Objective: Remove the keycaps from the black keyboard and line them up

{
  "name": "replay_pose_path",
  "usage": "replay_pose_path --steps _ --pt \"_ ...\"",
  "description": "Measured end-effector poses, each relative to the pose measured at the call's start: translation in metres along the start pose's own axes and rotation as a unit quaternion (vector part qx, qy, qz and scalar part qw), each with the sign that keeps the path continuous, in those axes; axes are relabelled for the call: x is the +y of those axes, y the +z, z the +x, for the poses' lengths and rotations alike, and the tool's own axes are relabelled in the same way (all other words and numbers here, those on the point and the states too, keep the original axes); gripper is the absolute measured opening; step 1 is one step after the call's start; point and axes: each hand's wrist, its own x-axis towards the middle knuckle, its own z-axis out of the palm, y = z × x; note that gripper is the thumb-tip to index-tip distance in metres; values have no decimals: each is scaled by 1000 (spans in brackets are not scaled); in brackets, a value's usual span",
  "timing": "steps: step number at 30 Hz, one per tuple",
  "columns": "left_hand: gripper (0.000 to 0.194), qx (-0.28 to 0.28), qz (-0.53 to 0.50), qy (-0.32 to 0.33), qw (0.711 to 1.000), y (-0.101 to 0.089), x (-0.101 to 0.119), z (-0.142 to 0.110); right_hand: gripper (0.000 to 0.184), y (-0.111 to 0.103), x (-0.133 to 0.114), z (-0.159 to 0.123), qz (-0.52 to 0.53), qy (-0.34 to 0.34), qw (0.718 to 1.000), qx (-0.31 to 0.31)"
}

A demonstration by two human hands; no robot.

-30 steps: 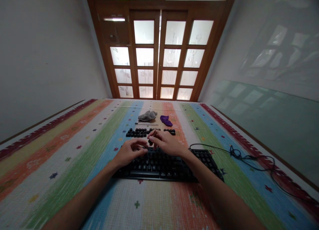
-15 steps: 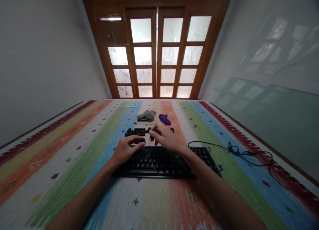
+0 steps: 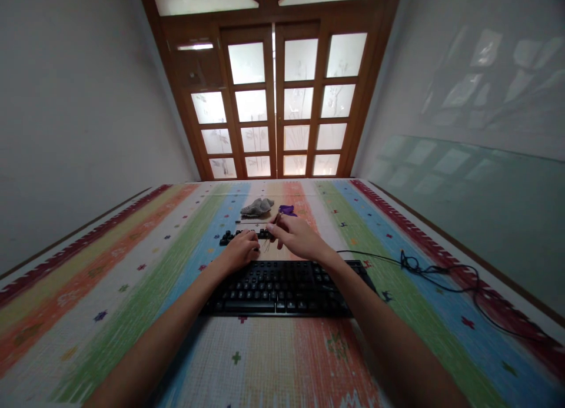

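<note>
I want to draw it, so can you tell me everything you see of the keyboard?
The keyboard is long and black and looks like plastic, with rows of dark keys, many with pale marks. Some seem missing from the back row. It lies flat, keys up, on the striped tablecloth. A black cable trails away from behind its right side. The person's arms cover bits of both ends; whether they touch it, I can't tell.

One camera, worn on the head, looks forward and down across a striped tablecloth (image 3: 269, 361). The keyboard (image 3: 273, 290) sits near it; glazed doors (image 3: 296, 102) close the far view
</note>
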Motion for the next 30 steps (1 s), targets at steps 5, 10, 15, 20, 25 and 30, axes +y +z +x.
replay_pose_path --steps 5,10,15,20,25,30 --pt "18 2 -16 -5 1000 3 -5 5 18 0 -2 0 4 -20 1000 -4" --pt "18 0 -23 -11 1000 10 -9 9 18 -1 -4 -1 -2 -23 1000 -6" --pt "16 15 -33 -17 999 12 -12 11 16 -1 -8 -1 -35 -36 999 -16" --pt "15 23 -22 -19 999 12 -14 10 17 -2 -8 -1 -41 -48 998 -13" --pt "13 52 -31 -35 998 18 -19 13 18 -2 -8 -1 -31 -54 998 -3" --pt "10 56 -31 -58 996 22 -26 17 19 -2 -7 -2 -27 -55 998 -4"
